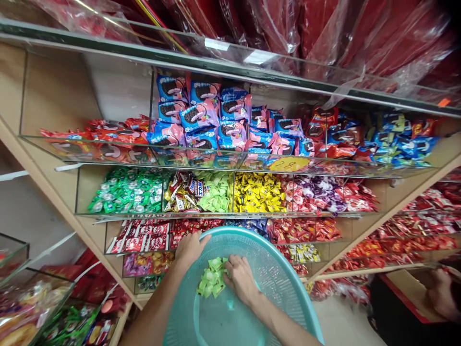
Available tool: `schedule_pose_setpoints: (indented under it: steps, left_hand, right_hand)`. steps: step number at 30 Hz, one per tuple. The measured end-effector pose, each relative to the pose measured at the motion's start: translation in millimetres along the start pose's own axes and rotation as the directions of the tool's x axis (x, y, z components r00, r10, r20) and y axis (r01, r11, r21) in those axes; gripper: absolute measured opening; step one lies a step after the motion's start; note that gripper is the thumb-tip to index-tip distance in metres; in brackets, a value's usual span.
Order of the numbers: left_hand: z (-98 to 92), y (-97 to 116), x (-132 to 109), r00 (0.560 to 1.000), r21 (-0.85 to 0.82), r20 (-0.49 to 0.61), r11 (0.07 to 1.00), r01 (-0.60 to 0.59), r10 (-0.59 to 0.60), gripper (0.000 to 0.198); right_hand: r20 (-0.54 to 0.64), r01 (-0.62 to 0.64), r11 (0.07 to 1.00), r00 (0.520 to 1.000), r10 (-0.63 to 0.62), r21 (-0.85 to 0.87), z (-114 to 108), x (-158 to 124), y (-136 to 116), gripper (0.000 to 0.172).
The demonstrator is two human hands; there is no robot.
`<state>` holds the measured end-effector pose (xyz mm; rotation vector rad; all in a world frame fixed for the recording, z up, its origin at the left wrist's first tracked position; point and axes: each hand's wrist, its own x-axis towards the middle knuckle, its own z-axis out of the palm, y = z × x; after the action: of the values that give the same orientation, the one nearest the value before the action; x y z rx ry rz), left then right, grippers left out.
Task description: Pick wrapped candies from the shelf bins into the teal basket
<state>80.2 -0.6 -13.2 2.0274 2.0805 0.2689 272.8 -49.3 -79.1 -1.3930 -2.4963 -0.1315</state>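
Note:
A teal plastic basket (281, 283) with a mesh wall is in front of me, below the shelves. Its far left rim is gripped by my left hand (190, 251), with the thumb lying along the edge. Inside, a small heap of light-green wrapped candies (209, 279) lies on the bottom, left of centre. My right hand (242, 278) is down in the basket at the right side of this heap, its fingers curled and touching the candies. What those fingers hold, if anything, is hidden. More green-wrapped candies (216, 194) fill a shelf compartment straight ahead.
Glass-fronted shelves hold blue-and-pink cookie packs (198, 117), green foil candies (131, 192), yellow candies (259, 192) and red-and-white packets (149, 236). A yellow price tag (288, 164) reads 28. At right, another person's hand (442, 293) is beside a cardboard box (408, 290).

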Motion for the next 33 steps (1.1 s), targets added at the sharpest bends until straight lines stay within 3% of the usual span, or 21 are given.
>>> schedule_pose_setpoints:
  steps: [4,8,12,15,19,33]
  left_hand:
    - [0.0,-1,0,1.0,-0.018,-0.008,1.0,0.004,-0.005,0.055]
    - [0.9,-3,0,1.0,-0.018,-0.006,1.0,0.022,-0.022,0.056]
    - [0.1,-5,-1,0.999,-0.023,-0.005,0.999,0.036,-0.036,0.058]
    - [-2.8,-6,-3,0.999,-0.037,-0.003,0.998,0.048,-0.048,0.059]
    - [-6.0,-10,-5,0.998,-0.049,-0.001,0.997,0.066,-0.066,0.058]
    - [-6.4,-10,-8,0.998,-0.066,0.002,0.996,0.066,-0.066,0.057]
  right_hand:
    - [-0.116,0.089,0.996,0.99,-0.085,0.021,-50,20,2,0.012]
    - [-0.294,0.135,0.988,0.944,-0.15,-0.073,-113,61,7,0.022]
    - [-0.288,0.172,0.941,0.922,-0.258,-0.292,-150,103,12,0.02]
    - [-0.205,0.208,0.882,0.926,-0.317,-0.422,-158,122,13,0.017]
    - [-0.138,0.244,0.846,0.928,-0.345,-0.474,-156,132,11,0.013]
    - [-0.099,0.297,0.83,0.918,-0.385,-0.472,-151,143,14,0.015]
